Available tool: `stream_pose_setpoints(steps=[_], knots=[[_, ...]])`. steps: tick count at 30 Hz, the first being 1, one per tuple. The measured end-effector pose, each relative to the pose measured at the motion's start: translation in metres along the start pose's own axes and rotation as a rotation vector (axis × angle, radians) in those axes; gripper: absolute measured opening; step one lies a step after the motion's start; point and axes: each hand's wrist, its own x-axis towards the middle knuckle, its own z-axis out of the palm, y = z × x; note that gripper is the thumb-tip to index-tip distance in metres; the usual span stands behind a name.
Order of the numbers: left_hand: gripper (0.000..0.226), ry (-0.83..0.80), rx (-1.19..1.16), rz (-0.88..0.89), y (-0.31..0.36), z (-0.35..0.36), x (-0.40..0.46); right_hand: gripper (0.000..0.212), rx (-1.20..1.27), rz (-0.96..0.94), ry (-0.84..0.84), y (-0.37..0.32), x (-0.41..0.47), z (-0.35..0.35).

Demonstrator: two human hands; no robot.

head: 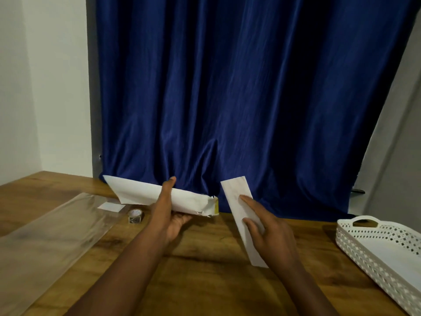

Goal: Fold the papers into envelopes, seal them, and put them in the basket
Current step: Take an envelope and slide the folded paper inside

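My left hand [170, 210] holds a white paper envelope [145, 193] above the wooden table, thumb on top and fingers underneath. The envelope's right end [210, 207] is torn open and shows a yellow strip. My right hand [265, 233] grips a folded white paper strip [237, 199], which stands tilted with its top edge toward the curtain. The two papers are a little apart. A white perforated basket [355, 245] sits at the right edge of the table, with something white and flat inside.
A roll of tape [135, 216] lies on the table under the envelope's left part. A clear plastic sleeve [45, 238] with a small white label [110, 206] covers the table's left side. A dark blue curtain [227, 99] hangs behind the table.
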Motion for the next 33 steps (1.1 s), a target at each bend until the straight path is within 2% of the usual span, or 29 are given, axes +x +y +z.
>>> stream_pose_setpoints(steps=[2, 4, 6, 8, 10, 16, 20, 25, 27, 31, 33], knots=[[0.079, 0.043, -0.025, 0.042, 0.006, -0.003, 0.003, 0.080, -0.023, 0.058, -0.044, -0.001, 0.002, -0.006], [0.091, 0.084, -0.056, 0.082, 0.010, -0.005, 0.003, 0.082, 0.016, 0.099, -0.069, 0.001, 0.005, -0.010], [0.096, 0.102, -0.085, 0.103, 0.011, -0.007, 0.003, 0.066, 0.005, 0.086, -0.104, 0.003, 0.006, -0.013], [0.087, 0.106, -0.105, 0.109, 0.012, -0.008, 0.003, 0.043, -0.051, 0.053, -0.151, 0.006, 0.006, -0.012], [0.079, 0.089, -0.106, 0.096, 0.010, -0.007, 0.003, 0.032, -0.099, 0.037, -0.186, 0.006, 0.005, -0.009], [0.065, 0.024, -0.045, 0.048, -0.007, 0.001, -0.005, 0.025, -0.134, 0.054, -0.190, 0.001, 0.001, -0.002], [0.064, -0.011, 0.004, 0.023, -0.020, 0.004, -0.008, 0.022, -0.137, 0.087, -0.216, 0.002, 0.001, 0.000], [0.074, -0.024, 0.083, 0.052, -0.036, 0.006, -0.010, 0.011, -0.045, 0.088, -0.198, -0.002, 0.001, 0.004], [0.078, -0.012, 0.129, 0.056, -0.045, 0.006, -0.012, 0.019, 0.024, 0.125, -0.162, -0.004, 0.000, 0.005], [0.127, -0.017, 0.203, 0.063, -0.062, 0.007, -0.020, 0.037, 0.057, 0.161, -0.144, -0.003, -0.002, 0.009], [0.128, -0.004, 0.195, 0.055, -0.066, 0.006, -0.019, 0.038, 0.046, 0.156, -0.158, -0.004, -0.002, 0.009]])
